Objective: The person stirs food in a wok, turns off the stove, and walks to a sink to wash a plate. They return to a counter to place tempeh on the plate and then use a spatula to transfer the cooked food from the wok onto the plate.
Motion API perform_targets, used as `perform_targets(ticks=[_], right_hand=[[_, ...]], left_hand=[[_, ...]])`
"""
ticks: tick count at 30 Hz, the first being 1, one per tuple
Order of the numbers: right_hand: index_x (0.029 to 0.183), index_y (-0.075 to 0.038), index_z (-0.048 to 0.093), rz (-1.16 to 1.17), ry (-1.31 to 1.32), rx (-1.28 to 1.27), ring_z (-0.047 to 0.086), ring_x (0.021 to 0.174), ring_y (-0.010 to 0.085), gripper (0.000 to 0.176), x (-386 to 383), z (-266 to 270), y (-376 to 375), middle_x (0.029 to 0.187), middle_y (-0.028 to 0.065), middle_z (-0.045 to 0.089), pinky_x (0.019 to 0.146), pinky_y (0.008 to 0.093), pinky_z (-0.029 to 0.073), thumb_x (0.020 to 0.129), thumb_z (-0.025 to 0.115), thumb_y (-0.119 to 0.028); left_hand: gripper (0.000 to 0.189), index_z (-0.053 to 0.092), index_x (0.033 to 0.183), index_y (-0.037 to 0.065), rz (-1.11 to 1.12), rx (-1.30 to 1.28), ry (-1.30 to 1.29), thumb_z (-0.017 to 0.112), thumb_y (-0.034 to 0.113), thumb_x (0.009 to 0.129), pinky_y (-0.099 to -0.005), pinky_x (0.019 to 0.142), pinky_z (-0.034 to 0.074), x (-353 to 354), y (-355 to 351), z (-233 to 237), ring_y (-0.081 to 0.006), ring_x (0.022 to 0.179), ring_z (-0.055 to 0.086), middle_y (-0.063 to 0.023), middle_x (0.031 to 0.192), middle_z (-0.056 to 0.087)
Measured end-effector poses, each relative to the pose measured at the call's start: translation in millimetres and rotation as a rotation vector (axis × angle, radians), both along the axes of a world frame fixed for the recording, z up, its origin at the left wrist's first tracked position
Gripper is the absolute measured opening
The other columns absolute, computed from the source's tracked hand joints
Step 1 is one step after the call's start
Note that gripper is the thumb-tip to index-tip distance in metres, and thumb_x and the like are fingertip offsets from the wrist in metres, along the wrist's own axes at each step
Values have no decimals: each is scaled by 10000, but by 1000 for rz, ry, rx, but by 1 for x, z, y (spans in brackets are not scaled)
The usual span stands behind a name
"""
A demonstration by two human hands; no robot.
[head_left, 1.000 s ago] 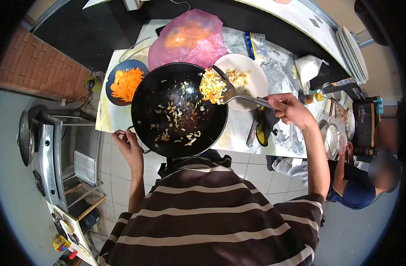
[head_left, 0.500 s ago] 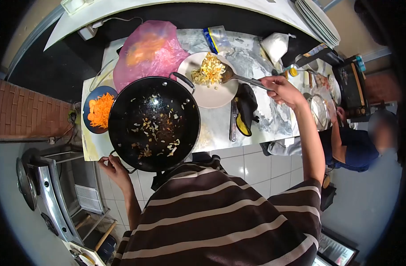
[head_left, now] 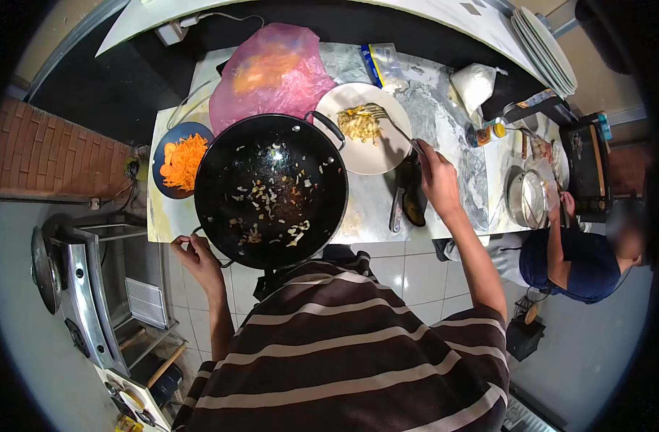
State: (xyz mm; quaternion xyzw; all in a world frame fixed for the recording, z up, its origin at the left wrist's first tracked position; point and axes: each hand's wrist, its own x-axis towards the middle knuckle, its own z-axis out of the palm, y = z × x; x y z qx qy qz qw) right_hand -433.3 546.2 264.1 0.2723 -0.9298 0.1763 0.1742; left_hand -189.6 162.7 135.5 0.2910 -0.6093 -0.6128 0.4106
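Observation:
My left hand (head_left: pixel 201 265) is closed on the near-left loop handle of a black wok (head_left: pixel 225 173). Scattered bits of cooked food (head_left: pixel 265 198) cling to the inside of the wok. In my right hand (head_left: pixel 437 178) is the handle of a metal slotted spatula (head_left: pixel 396 128). Its slotted head rests over chopped, yellowish cooked food (head_left: pixel 360 126) on a white plate (head_left: pixel 384 153), just beyond the wok's far-right handle. Below my right hand lie a knife (head_left: pixel 396 210) and a dark thing with a yellow patch (head_left: pixel 414 205), partly hidden by the hand.
A blue plate (head_left: pixel 160 174) of shredded carrot (head_left: pixel 185 162) sits left of the wok. Behind it lies a pink plastic bag (head_left: pixel 272 72). Further right are a white bag (head_left: pixel 475 86), a jar (head_left: pixel 486 135) and a pot (head_left: pixel 524 198), where another person (head_left: pixel 571 263) works.
My right hand has moved left and nearer the plate, turning the spatula so its slotted head faces up over the food. The food pile looks flatter. My left hand stays at the wok handle.

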Motion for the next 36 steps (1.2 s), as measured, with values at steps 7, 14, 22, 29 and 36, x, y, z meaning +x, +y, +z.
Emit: perform_targets(ticks=[7, 14, 22, 29, 36], right_hand=[[1396, -176, 456, -103, 37, 213, 632, 661, 420, 531, 8, -7, 1, 950, 241, 615, 582, 490, 535, 894, 528, -18], [1412, -180, 450, -174, 63, 236, 627, 639, 414, 636, 17, 15, 1, 896, 212, 592, 594, 494, 540, 818, 514, 40], [1352, -124, 507, -155, 79, 214, 648, 685, 405, 516, 22, 42, -8, 843, 225, 621, 627, 488, 531, 856, 511, 21], [1199, -24, 609, -139, -177, -228, 361, 506, 135, 256, 40, 106, -14, 562, 101, 422, 488, 303, 314, 964, 557, -110], [1161, -22, 643, 16, -534, -62, 387, 581, 95, 250, 64, 147, -84, 623, 26, 491, 525, 285, 333, 994, 544, -179]], left_hand=[[110, 369, 1038, 51, 5, 7, 24, 466, 100, 1018, -220, 561, 330, 0, 0, -2, -67, 651, 364, -3, 763, 400], [116, 373, 1056, 83, 18, 31, 41, 478, 117, 1022, -215, 534, 288, -2, 1, -3, -60, 626, 344, 19, 709, 371], [140, 360, 1047, 65, 2, 57, 43, 486, 114, 1009, -216, 536, 292, 1, -1, -5, -53, 634, 362, -2, 749, 432], [203, 354, 1050, 79, -10, 110, -23, 528, 167, 996, -222, 477, 283, 4, 6, 8, -48, 585, 369, -9, 750, 475], [154, 350, 1047, 98, 27, 125, -48, 495, 113, 999, -232, 532, 275, 7, 7, -1, -58, 639, 351, -13, 768, 472]])
